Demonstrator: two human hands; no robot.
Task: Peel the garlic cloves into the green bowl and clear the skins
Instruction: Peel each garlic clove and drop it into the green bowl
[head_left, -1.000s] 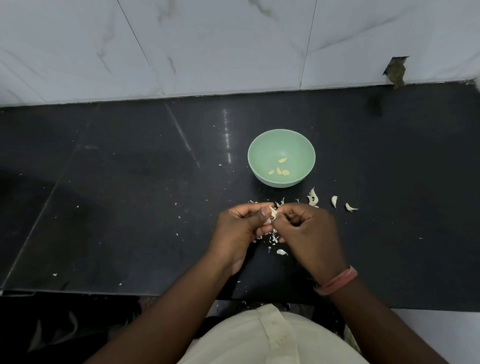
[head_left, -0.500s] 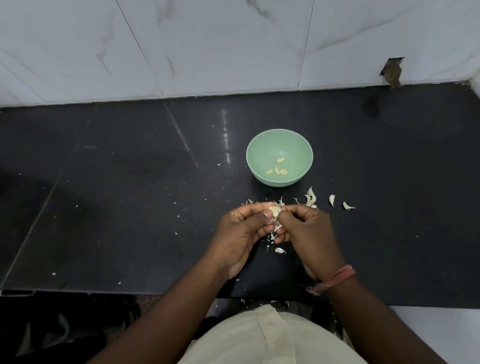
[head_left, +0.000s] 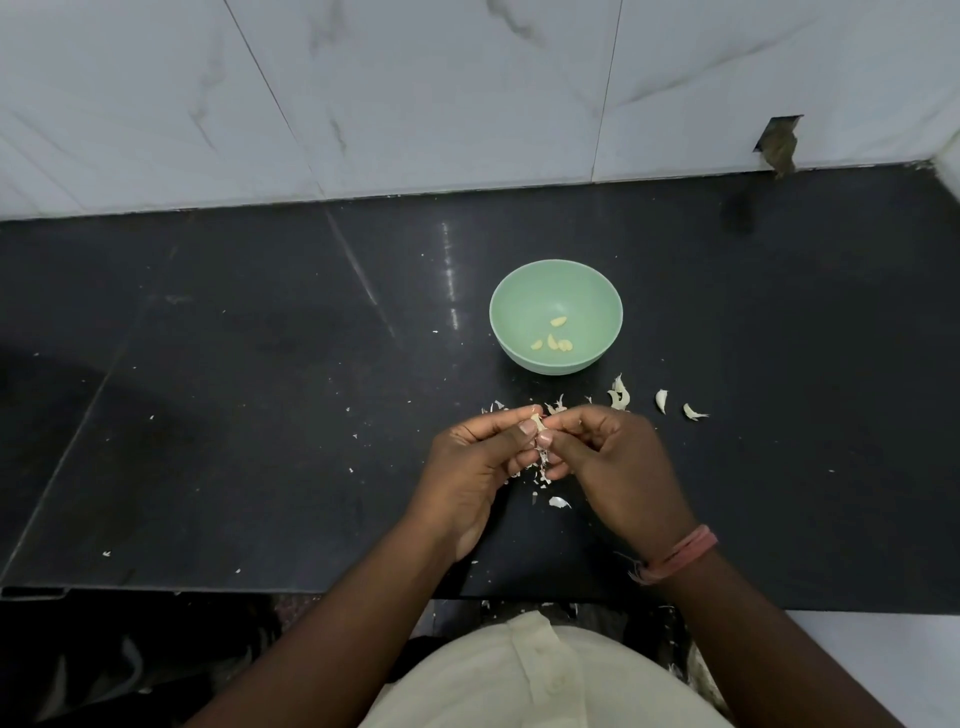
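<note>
1. Centrally, near the counter's front edge, the left hand (head_left: 470, 462) and right hand (head_left: 610, 457) meet, both pinching one garlic clove (head_left: 537, 422) between curled thumbs and fingertips.
2. Loose skin (head_left: 543, 457) hangs below the clove, between the hands.
3. Just beyond the hands sits the green bowl (head_left: 519, 296), holding four peeled cloves (head_left: 557, 340).
4. Right of the hands lie unpeeled cloves (head_left: 661, 400) and skins, apart from the bowl.
5. Skin scraps (head_left: 558, 502) dot the black counter (head_left: 260, 415) beneath the hands.
6. A pink band (head_left: 680, 556) circles the right wrist.
</note>
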